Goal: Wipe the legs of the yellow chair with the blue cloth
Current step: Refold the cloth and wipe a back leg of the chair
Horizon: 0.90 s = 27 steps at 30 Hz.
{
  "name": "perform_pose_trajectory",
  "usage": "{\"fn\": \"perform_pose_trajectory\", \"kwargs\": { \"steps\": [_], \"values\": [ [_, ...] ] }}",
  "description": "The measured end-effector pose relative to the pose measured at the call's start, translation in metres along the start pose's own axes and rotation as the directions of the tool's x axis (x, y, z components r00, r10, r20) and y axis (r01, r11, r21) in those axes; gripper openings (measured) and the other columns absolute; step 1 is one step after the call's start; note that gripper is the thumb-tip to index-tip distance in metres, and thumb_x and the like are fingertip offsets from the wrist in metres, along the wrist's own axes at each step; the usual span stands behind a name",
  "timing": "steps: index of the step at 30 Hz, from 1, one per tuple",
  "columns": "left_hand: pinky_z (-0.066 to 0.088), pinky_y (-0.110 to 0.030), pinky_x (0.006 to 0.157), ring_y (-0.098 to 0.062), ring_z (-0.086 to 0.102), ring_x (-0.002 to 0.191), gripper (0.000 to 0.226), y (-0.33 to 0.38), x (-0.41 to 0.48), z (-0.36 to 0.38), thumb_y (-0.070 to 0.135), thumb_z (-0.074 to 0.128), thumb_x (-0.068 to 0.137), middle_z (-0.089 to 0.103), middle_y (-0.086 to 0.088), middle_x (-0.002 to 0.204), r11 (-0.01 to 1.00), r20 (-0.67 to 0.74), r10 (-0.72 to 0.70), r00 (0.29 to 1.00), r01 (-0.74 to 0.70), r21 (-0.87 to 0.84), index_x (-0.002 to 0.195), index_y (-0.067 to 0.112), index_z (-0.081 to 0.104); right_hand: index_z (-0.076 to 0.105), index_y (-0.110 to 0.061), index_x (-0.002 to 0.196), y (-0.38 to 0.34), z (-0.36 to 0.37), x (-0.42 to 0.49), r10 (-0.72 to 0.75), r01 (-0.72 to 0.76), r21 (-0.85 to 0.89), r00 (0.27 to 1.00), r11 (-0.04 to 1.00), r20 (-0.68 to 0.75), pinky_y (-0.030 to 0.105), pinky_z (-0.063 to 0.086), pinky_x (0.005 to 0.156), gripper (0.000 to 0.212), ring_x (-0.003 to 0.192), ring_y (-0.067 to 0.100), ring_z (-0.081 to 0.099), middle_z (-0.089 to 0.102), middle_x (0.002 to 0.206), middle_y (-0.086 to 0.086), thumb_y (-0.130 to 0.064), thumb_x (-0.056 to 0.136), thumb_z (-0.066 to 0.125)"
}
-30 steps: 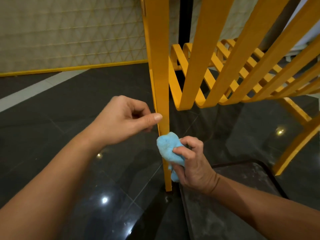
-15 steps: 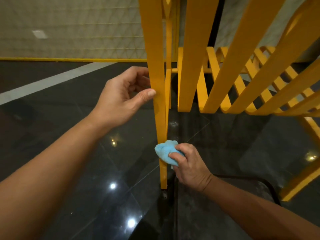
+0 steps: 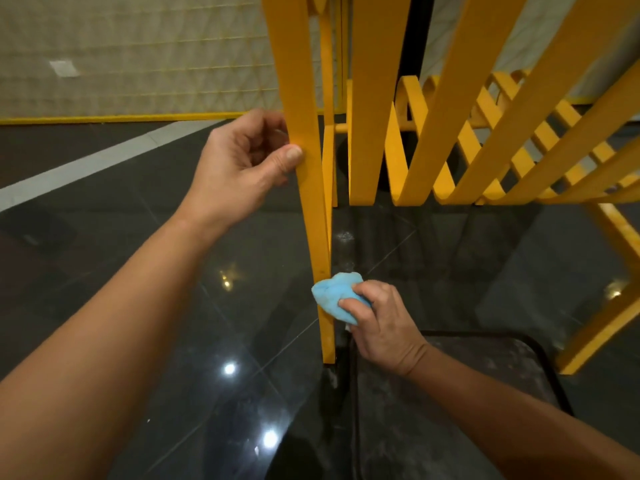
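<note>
- Grips the near leg (image 3: 313, 216) of the yellow chair (image 3: 372, 98) with the left hand (image 3: 239, 171), high on the leg: thumb pressed flat on the front face, fingers curled round the left edge and behind it.
- Holds the blue cloth (image 3: 332, 296) bunched into a wad in the right hand (image 3: 384, 327), fingers curled over it and pinching it tight.
- Presses that wad against the right edge of the same leg, low down and a little above the foot, with part of the cloth lapping onto the front face.
- Reaches in from the bottom of the view with both bare forearms, hands well apart along the leg, left above and right below.
- Shows the leg upright, its foot touching the dark glossy floor (image 3: 166, 306), with bright spots of light (image 3: 229, 368) mirrored in the tiles to the left.
- Shows, right of the leg, the chair's curved slats (image 3: 450, 133) fanning up and away, and a second leg (image 3: 595, 336) slanting down to the floor at far right.
- Shows a dark surface (image 3: 467, 375) with a rounded black rim just right of the foot, beneath the right wrist; cannot tell what it is.
- Shows behind all this a pale wall (image 3: 138, 46) with a fine triangular pattern, a yellow strip (image 3: 104, 118) along its base, and a pale band (image 3: 86, 168) crossing the floor at a slant.
</note>
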State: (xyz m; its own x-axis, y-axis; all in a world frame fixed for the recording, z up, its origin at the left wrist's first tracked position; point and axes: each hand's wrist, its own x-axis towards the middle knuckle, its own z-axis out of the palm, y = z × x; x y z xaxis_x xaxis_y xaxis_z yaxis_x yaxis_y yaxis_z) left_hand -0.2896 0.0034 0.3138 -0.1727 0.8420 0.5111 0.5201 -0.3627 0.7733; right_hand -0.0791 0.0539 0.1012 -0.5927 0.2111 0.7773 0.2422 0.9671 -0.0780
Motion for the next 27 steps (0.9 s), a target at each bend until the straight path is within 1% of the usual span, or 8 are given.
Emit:
{"fn": "perform_pose_trajectory", "kwargs": {
  "steps": [3, 6, 10, 12, 15, 18, 21, 27],
  "values": [
    [0.059, -0.033, 0.073, -0.028, 0.064, 0.087, 0.024, -0.01, -0.005, 0.007, 0.02, 0.06, 0.094, 0.062, -0.016, 0.1, 0.999, -0.022, 0.027, 0.999, -0.028, -0.046, 0.117, 0.014, 0.056, 0.043, -0.015, 0.116, -0.009, 0.003, 0.005, -0.001, 0.001, -0.015, 1.0, 1.0, -0.015, 0.043, 0.05, 0.07, 0.027, 0.099, 0.028, 0.049, 0.038, 0.116, 0.011, -0.018, 0.09, 0.051],
    [0.057, -0.049, 0.082, -0.038, 0.062, 0.096, 0.033, -0.032, -0.02, 0.021, 0.021, 0.059, 0.094, 0.062, -0.024, 0.11, 0.998, -0.073, 0.064, 0.995, -0.064, -0.004, 0.126, 0.011, 0.053, 0.043, -0.015, 0.116, -0.016, 0.012, 0.011, 0.043, -0.044, -0.038, 0.998, 0.998, -0.034, 0.044, 0.05, 0.069, 0.044, 0.1, 0.028, 0.049, 0.037, 0.117, 0.011, -0.011, 0.077, 0.064],
    [0.053, -0.058, 0.085, -0.031, 0.062, 0.102, 0.036, -0.062, -0.041, 0.04, 0.03, 0.056, 0.095, 0.06, -0.021, 0.114, 1.0, -0.114, -0.001, 0.993, 0.0, -0.009, 0.128, 0.016, 0.054, 0.042, -0.016, 0.118, -0.02, 0.025, 0.015, 0.096, -0.098, -0.062, 0.995, 0.993, -0.034, 0.045, 0.049, 0.07, 0.049, 0.098, 0.03, 0.05, 0.035, 0.118, 0.01, -0.01, 0.074, 0.064],
    [0.053, -0.053, 0.089, -0.027, 0.061, 0.102, 0.042, -0.066, -0.049, 0.048, 0.031, 0.053, 0.096, 0.061, -0.015, 0.114, 0.997, -0.087, -0.062, 0.994, 0.057, -0.05, 0.131, 0.009, 0.052, 0.041, -0.016, 0.12, -0.022, 0.029, 0.015, 0.116, -0.117, -0.073, 0.993, 0.99, -0.03, 0.046, 0.049, 0.071, 0.05, 0.099, 0.031, 0.051, 0.035, 0.119, 0.011, -0.01, 0.075, 0.064],
    [0.052, -0.039, 0.09, -0.015, 0.06, 0.097, 0.045, -0.067, -0.054, 0.06, 0.026, 0.047, 0.098, 0.061, -0.002, 0.107, 0.994, -0.065, -0.077, 0.995, 0.072, -0.078, 0.134, 0.0, 0.046, 0.04, -0.015, 0.122, -0.022, 0.032, 0.018, 0.119, -0.122, -0.086, 0.992, 0.989, -0.03, 0.046, 0.049, 0.072, 0.052, 0.101, 0.031, 0.05, 0.035, 0.12, 0.011, -0.011, 0.076, 0.065],
    [0.053, -0.037, 0.092, -0.03, 0.063, 0.102, 0.042, -0.068, -0.056, 0.069, 0.021, 0.043, 0.099, 0.061, -0.018, 0.113, 0.982, -0.063, -0.109, 0.992, 0.098, -0.159, 0.135, 0.0, 0.041, 0.04, -0.014, 0.122, -0.021, 0.036, 0.021, 0.125, -0.128, -0.107, 0.991, 0.986, -0.037, 0.046, 0.049, 0.071, 0.052, 0.1, 0.031, 0.051, 0.035, 0.12, 0.011, -0.012, 0.076, 0.066],
    [0.054, -0.029, 0.09, -0.033, 0.064, 0.104, 0.038, -0.069, -0.058, 0.074, 0.018, 0.042, 0.098, 0.059, -0.023, 0.114, 0.973, -0.079, -0.138, 0.987, 0.12, -0.197, 0.133, 0.001, 0.041, 0.041, -0.013, 0.122, -0.021, 0.041, 0.022, 0.136, -0.14, -0.119, 0.99, 0.983, -0.039, 0.045, 0.049, 0.072, 0.052, 0.099, 0.031, 0.051, 0.034, 0.12, 0.012, -0.012, 0.077, 0.068],
    [0.056, -0.041, 0.089, -0.018, 0.067, 0.1, 0.037, -0.074, -0.061, 0.074, 0.023, 0.043, 0.098, 0.063, -0.012, 0.111, 0.974, -0.078, -0.158, 0.984, 0.142, -0.178, 0.13, 0.003, 0.044, 0.042, -0.012, 0.124, -0.021, 0.047, 0.024, 0.162, -0.165, -0.127, 0.986, 0.978, -0.034, 0.044, 0.051, 0.076, 0.054, 0.101, 0.029, 0.049, 0.034, 0.12, 0.011, -0.011, 0.078, 0.071]
  ]
}}
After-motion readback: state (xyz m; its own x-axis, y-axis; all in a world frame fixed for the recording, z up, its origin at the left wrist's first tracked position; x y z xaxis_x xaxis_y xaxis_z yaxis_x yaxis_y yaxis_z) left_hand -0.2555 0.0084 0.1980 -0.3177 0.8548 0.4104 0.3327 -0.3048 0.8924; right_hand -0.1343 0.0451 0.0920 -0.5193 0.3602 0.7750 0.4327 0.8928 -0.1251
